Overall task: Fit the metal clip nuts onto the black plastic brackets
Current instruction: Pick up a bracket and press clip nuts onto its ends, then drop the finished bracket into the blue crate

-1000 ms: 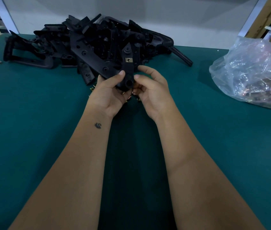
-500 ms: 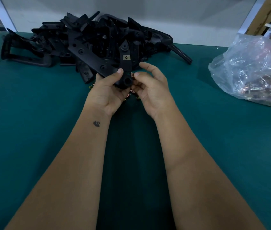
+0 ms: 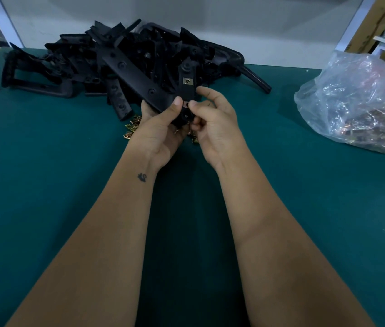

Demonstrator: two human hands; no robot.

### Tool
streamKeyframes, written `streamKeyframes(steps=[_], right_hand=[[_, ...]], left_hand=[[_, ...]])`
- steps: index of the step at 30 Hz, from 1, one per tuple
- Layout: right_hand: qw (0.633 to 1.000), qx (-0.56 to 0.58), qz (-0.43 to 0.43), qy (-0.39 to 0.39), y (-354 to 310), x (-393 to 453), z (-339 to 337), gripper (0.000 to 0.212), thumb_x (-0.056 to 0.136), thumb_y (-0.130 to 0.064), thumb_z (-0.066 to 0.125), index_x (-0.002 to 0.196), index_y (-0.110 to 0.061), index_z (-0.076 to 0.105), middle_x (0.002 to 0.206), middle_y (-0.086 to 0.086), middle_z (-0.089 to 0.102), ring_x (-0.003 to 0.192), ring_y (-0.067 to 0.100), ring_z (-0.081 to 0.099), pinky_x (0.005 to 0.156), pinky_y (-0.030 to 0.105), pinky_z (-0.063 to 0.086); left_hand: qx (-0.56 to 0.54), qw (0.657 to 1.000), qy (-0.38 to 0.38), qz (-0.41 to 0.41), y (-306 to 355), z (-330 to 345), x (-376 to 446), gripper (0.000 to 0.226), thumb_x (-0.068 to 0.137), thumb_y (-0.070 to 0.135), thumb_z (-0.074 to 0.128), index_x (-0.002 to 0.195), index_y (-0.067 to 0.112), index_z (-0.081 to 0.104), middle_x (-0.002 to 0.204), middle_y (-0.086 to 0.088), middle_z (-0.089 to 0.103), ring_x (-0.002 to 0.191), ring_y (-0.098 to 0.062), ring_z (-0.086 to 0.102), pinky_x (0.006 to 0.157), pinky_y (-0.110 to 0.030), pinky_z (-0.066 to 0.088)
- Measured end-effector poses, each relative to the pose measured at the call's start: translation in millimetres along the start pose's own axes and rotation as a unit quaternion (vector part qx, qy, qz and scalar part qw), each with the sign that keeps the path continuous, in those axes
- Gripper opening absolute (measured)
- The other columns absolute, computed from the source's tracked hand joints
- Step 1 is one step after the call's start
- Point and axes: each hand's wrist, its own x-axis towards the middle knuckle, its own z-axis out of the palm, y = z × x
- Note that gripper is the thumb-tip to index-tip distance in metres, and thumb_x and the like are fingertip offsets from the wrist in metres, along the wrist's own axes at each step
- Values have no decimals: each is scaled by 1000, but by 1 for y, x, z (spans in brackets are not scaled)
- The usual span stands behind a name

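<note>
Bracket point(image 3: 188, 90) of black plastic sits upright between your two hands, raised just above the green table point(image 3: 45, 185) and in front of the pile of brackets point(image 3: 120, 60). One brass clip nut point(image 3: 187, 81) is already seated partway up its narrow arm. A second clip nut point(image 3: 186, 104) shows lower down, right between your thumb tips.

Your left hand point(image 3: 160, 128) cups the bracket's lower end from the left, fingers curled behind it and the thumb laid across the front, its tip beside the lower nut. Your right hand point(image 3: 212, 119) comes in from the right with the palm turned toward you; its thumb and curled fingers pinch at that lower nut, with the index finger arched over the bracket's edge. Both forearms run straight up from the bottom of the view, nearly meeting at the wrists.

Loose clip nuts point(image 3: 131, 128) lie on the table under your hands. A clear plastic bag point(image 3: 356, 102) rests well off to the right.
</note>
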Motion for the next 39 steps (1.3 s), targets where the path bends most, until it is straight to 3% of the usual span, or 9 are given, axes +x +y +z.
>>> streamKeyframes(steps=[6, 9, 13, 18, 21, 24, 30, 33, 39], right_hand=[[997, -42, 14, 59, 5, -6, 3, 17, 90, -3, 57, 91, -19, 64, 83, 2, 65, 71, 13, 59, 62, 26, 48], [993, -79, 9, 82, 11, -15, 3, 13, 93, -11, 56, 84, -17, 62, 76, -4, 62, 67, 7, 56, 58, 18, 43], [992, -109, -18, 68, 15, -32, -1, 9, 95, -20, 59, 91, -14, 64, 75, -9, 61, 58, -5, 54, 56, 12, 43], [992, -101, -42, 68, 7, -59, -17, 10, 92, -24, 65, 94, -14, 67, 84, -5, 65, 75, 4, 59, 68, 22, 46], [987, -105, -60, 106, -6, -72, -38, 5, 89, -21, 69, 85, -19, 67, 71, -12, 63, 67, 1, 58, 63, 19, 46], [975, -106, -80, 180, -30, -84, -75, 19, 88, -11, 67, 72, -17, 60, 61, -10, 53, 58, 4, 47, 59, 22, 40], [924, -161, -148, 315, -105, -129, -197, 7, 83, -10, 73, 80, -10, 66, 73, -4, 61, 67, 9, 52, 68, 24, 45], [870, -186, -168, 425, -141, -165, -269, 14, 82, -12, 74, 93, -14, 65, 85, -7, 66, 77, 6, 60, 78, 24, 50], [768, -210, -139, 589, -171, -265, -383, 26, 87, -19, 68, 108, -29, 57, 94, -22, 54, 82, -5, 54, 69, 15, 41]], left_hand=[[54, 997, 44, 19, -4, 2, 1, 48, 89, 1, 68, 127, 19, 46, 114, -6, 71, 104, -24, 70, 90, -46, 57], [134, 990, 27, 24, 0, 1, -5, 51, 89, 4, 68, 133, 17, 43, 119, -7, 69, 106, -24, 69, 85, -39, 58], [207, 977, 19, 43, 5, 5, -17, 31, 92, 11, 68, 117, 24, 55, 105, 4, 73, 100, -15, 70, 79, -28, 57], [225, 971, 79, 0, -1, 33, -33, 9, 100, 20, 57, 102, 26, 62, 117, -6, 69, 111, -25, 65, 99, -44, 53], [236, 968, 79, -14, -18, 64, -45, 10, 101, 26, 55, 108, 27, 62, 117, -3, 68, 108, -20, 65, 99, -43, 53], [238, 970, 39, -19, -41, 100, -58, 12, 100, 25, 57, 109, 26, 64, 114, 1, 69, 107, -16, 65, 96, -37, 53], [183, 982, -37, 1, -80, 188, -82, 11, 96, 15, 59, 94, 25, 56, 99, -3, 67, 87, -14, 66, 57, -22, 49], [192, 970, -135, -59, -124, 236, -118, 15, 97, 10, 58, 95, 23, 52, 102, -5, 63, 75, -17, 70, 60, -24, 55], [190, 908, -313, -205, -215, 301, -221, 12, 96, 5, 60, 101, 14, 55, 100, -11, 65, 72, -18, 74, 65, -21, 57]])
